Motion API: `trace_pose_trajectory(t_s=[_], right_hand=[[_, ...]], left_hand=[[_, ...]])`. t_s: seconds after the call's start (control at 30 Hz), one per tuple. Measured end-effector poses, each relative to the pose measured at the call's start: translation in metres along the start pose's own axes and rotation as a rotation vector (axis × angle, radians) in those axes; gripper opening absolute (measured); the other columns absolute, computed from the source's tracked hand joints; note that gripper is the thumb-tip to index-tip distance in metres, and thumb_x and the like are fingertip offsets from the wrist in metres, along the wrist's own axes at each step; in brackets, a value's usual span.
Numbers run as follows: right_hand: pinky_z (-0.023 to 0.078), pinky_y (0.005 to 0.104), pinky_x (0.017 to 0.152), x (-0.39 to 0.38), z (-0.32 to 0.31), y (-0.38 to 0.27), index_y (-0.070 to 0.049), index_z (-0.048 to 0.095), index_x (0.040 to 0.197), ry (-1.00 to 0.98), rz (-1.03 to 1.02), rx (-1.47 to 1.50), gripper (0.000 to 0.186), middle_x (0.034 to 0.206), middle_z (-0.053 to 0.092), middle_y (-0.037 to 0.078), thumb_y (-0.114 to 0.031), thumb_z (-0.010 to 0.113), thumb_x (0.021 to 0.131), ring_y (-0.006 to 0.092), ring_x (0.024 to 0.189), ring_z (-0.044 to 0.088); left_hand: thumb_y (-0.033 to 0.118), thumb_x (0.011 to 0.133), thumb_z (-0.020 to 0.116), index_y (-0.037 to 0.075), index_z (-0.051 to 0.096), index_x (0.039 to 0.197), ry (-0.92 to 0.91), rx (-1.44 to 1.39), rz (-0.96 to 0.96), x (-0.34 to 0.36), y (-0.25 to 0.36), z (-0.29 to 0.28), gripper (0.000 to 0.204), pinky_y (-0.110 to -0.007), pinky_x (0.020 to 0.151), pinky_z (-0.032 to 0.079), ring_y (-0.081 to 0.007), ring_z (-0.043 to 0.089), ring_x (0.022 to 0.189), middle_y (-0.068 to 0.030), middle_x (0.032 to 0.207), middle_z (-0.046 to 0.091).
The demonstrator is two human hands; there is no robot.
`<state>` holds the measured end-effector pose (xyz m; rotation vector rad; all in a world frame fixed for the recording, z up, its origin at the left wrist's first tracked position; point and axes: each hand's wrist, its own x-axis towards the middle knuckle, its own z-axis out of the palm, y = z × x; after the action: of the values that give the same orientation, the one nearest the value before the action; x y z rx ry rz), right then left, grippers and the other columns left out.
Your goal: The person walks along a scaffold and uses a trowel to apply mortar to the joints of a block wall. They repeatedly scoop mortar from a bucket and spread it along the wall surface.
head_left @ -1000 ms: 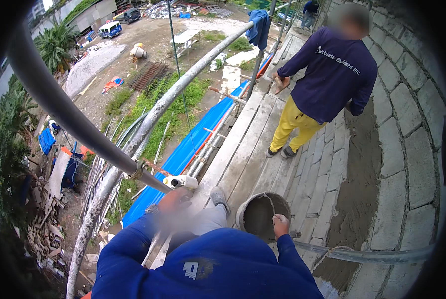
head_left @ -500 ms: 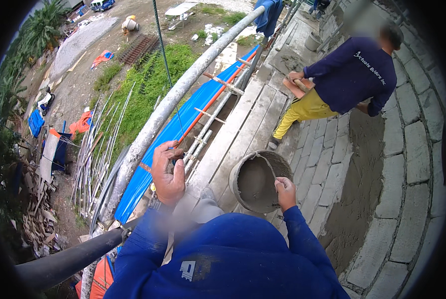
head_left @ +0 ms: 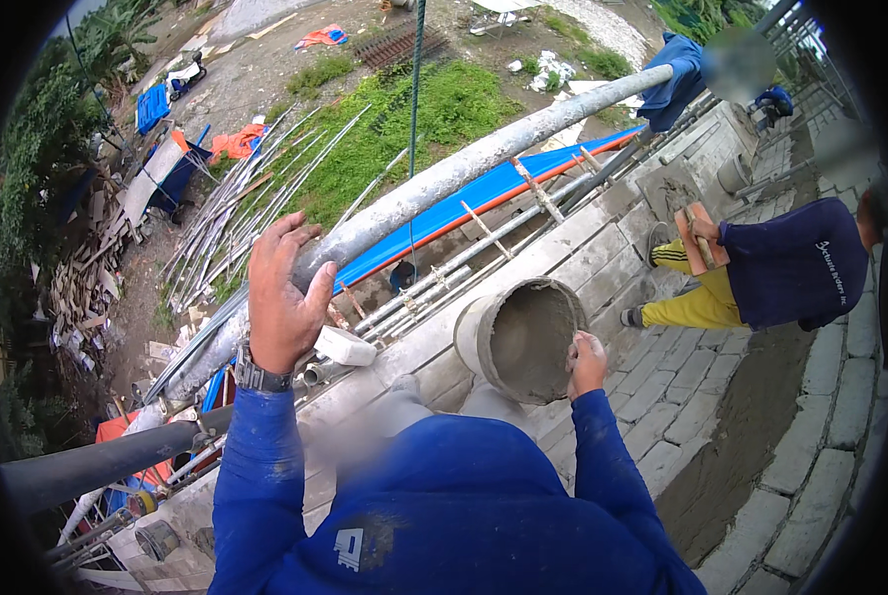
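Risk of mortar-caked bucket (head_left: 519, 337), tilted and gripped at rim by right hand (head_left: 587, 363) alone, slipping off plank edge; left hand (head_left: 283, 297) clasping scaffold rail (head_left: 434, 193).

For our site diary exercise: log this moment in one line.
left hand: gripping rail | right hand: holding bucket rim | co-worker: crouched, holding trowel

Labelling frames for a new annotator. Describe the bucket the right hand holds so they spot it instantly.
Start at the long grey scaffold pipe running diagonally across the view, gripped by the left hand. Just below it, over the block wall, the right hand holds the rim of a round mortar-caked bucket. Unlike the smaller bucket farther along, it is tilted, mouth toward the camera.
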<state>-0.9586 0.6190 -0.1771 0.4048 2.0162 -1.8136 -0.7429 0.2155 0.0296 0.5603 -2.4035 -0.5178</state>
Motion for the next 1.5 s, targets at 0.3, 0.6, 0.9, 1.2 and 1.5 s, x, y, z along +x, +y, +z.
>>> trace_pose_trajectory(t_s=[0.3,0.6,0.9,1.2,1.5], right_hand=[[0.034,0.0226,0.043,0.153,-0.042,0.013,-0.001,0.053,0.113,-0.128,0.122,0.027,0.021,0.074,0.052,-0.001,-0.009,0.059,0.095,0.005,0.054,0.045],[0.051,0.0332,0.086,0.293,-0.059,0.093,0.003,0.059,0.112,-0.059,0.088,-0.308,0.03,0.105,0.067,0.013,-0.007,0.069,0.086,0.0212,0.093,0.064],[0.052,0.0439,0.093,0.446,-0.098,0.085,0.002,0.065,0.116,0.009,0.014,-0.834,0.041,0.113,0.07,0.024,-0.02,0.067,0.082,0.0386,0.107,0.067],[0.049,0.0477,0.098,0.482,-0.084,0.135,-0.007,0.061,0.125,-0.159,0.136,-0.947,0.046,0.12,0.068,0.021,-0.028,0.066,0.084,0.0384,0.114,0.063],[0.044,0.0481,0.101,0.43,-0.041,0.133,-0.009,0.061,0.126,-0.074,-0.01,-1.226,0.05,0.124,0.057,0.016,-0.028,0.069,0.081,0.0354,0.12,0.054]], left_hand=[[0.03,0.068,0.086,0.007,0.056,0.135,-0.304,0.448,-0.22,0.048,0.031,0.048,0.077,-0.049,0.11,0.035,-0.0368,0.048,0.13,-0.0176,0.141,0.052],[0.017,0.067,0.084,0.005,0.059,0.127,-0.404,0.426,-0.402,0.066,0.052,0.093,0.066,-0.044,0.098,0.046,-0.0389,0.062,0.11,-0.0199,0.118,0.065],[0.01,0.068,0.073,-0.001,0.06,0.115,-0.44,0.482,-0.584,0.078,0.058,0.112,0.05,-0.04,0.087,0.049,-0.0331,0.065,0.09,-0.0192,0.098,0.067],[0.011,0.07,0.067,-0.003,0.058,0.118,-0.371,0.456,-0.654,0.073,0.049,0.122,0.05,-0.036,0.085,0.048,-0.0224,0.061,0.088,-0.014,0.098,0.065],[0.008,0.071,0.064,-0.004,0.057,0.12,-0.343,0.425,-0.797,0.082,0.07,0.133,0.051,-0.036,0.088,0.048,-0.0222,0.061,0.093,-0.013,0.101,0.064]])
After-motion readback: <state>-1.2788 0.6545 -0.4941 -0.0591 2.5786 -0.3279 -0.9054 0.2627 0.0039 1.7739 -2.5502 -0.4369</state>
